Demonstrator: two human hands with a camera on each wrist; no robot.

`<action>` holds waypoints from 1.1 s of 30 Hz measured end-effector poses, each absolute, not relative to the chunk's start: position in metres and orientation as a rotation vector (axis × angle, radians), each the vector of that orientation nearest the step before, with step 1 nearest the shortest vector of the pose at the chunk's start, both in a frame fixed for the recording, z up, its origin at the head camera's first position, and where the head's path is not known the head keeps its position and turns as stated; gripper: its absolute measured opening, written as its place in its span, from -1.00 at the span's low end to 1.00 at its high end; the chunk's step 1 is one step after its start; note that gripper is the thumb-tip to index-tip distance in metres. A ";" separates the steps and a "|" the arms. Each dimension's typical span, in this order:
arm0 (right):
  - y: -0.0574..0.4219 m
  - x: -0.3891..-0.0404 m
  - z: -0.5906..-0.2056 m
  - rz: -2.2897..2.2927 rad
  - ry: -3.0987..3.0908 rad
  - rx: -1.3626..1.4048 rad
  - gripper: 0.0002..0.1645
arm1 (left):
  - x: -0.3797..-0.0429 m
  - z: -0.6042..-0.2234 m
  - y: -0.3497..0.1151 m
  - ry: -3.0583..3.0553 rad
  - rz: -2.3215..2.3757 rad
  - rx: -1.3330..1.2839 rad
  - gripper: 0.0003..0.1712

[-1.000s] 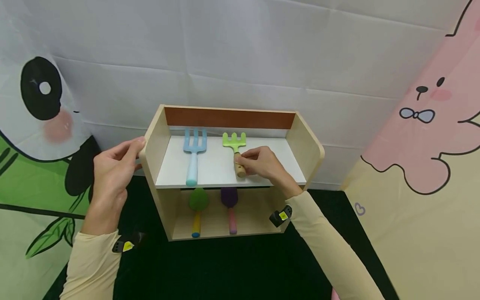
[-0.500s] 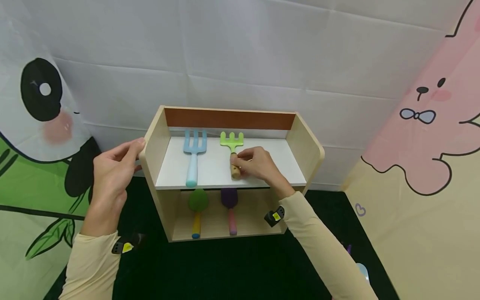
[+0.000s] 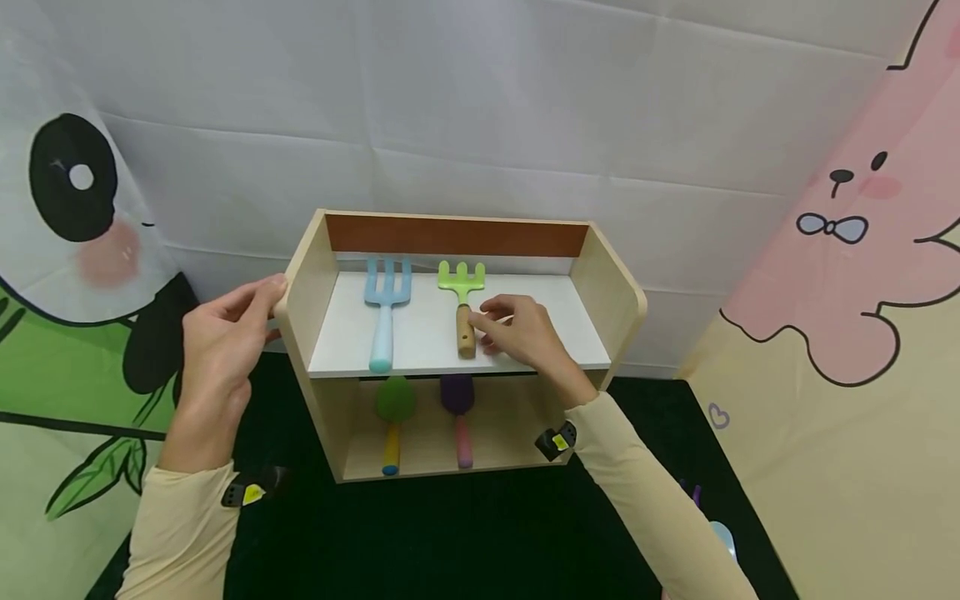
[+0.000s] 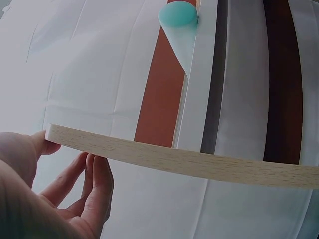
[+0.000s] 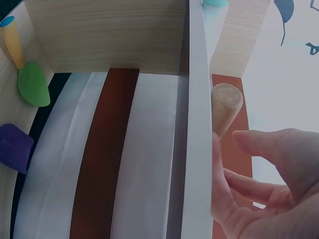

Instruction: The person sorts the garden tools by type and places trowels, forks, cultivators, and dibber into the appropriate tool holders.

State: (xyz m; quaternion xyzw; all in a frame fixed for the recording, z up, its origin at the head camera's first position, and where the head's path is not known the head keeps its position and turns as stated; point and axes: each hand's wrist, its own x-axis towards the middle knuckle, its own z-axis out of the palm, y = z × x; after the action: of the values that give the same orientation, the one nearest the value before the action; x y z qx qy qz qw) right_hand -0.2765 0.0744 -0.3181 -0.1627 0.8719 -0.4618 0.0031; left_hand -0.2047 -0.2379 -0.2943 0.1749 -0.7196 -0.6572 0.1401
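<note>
My left hand [image 3: 221,350] pinches the front edge of the left side panel of a small wooden shelf [image 3: 309,300]; in the left wrist view the thumb lies on one face of the panel and the fingers on the other. On the white upper board rests a toy garden fork [image 3: 465,317] with green tines and a wooden handle. My right hand [image 3: 528,333] is just right of that handle, its thumb apart from the wooden handle [image 5: 227,104] in the right wrist view. Left of it lies a light blue toy fork [image 3: 384,325].
On the lower level are a green toy shovel [image 3: 395,402] with a yellow handle and a purple toy shovel [image 3: 457,396] with a pink handle. Dark green flooring [image 3: 450,542] lies in front. A pale cloth [image 3: 480,108] hangs behind. A light blue item [image 3: 722,537] shows beyond the right sleeve.
The green fork has shifted slightly left and turned straighter on the upper board. My right hand has let go of its handle. My left hand has kept its grip on the shelf.
</note>
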 end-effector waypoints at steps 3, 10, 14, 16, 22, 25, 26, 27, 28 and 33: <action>0.079 -0.274 -0.318 -1.382 2.818 -0.557 -0.56 | -0.205 -0.294 -0.238 -2.079 -1.899 0.507 -0.30; 0.088 -0.270 -0.322 -1.313 2.921 -0.605 -0.58 | -0.205 -0.295 -0.239 -2.075 -1.908 0.500 -0.30; 0.092 -0.266 -0.324 -1.339 2.931 -0.622 -0.58 | -0.204 -0.295 -0.239 -2.072 -1.917 0.497 -0.30; 0.094 -0.263 -0.325 -1.372 2.925 -0.632 -0.58 | -0.205 -0.295 -0.239 -2.073 -1.917 0.500 -0.30; 0.102 -0.257 -0.326 -1.488 2.903 -0.660 -0.59 | -0.205 -0.294 -0.237 -2.067 -1.916 0.505 -0.31; 0.106 -0.253 -0.327 -1.542 2.899 -0.680 -0.61 | -0.204 -0.294 -0.237 -2.060 -1.919 0.502 -0.31; 0.108 -0.252 -0.328 -1.556 2.900 -0.685 -0.61 | -0.204 -0.294 -0.237 -2.059 -1.919 0.500 -0.31; 0.109 -0.251 -0.329 -1.569 2.901 -0.687 -0.62 | -0.204 -0.294 -0.237 -2.059 -1.921 0.501 -0.31; 0.110 -0.249 -0.329 -1.581 2.901 -0.689 -0.62 | -0.204 -0.294 -0.237 -2.060 -1.921 0.501 -0.31; 0.118 -0.243 -0.333 -1.605 2.916 -0.689 -0.60 | -0.203 -0.293 -0.237 -2.060 -1.921 0.508 -0.30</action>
State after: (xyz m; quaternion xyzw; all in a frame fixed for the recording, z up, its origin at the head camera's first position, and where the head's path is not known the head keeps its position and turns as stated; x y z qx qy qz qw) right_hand -0.2428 0.1178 -0.3328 -0.2011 0.8508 -0.4682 -0.1283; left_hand -0.2032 -0.2370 -0.2933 0.1759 -0.7126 -0.6647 0.1391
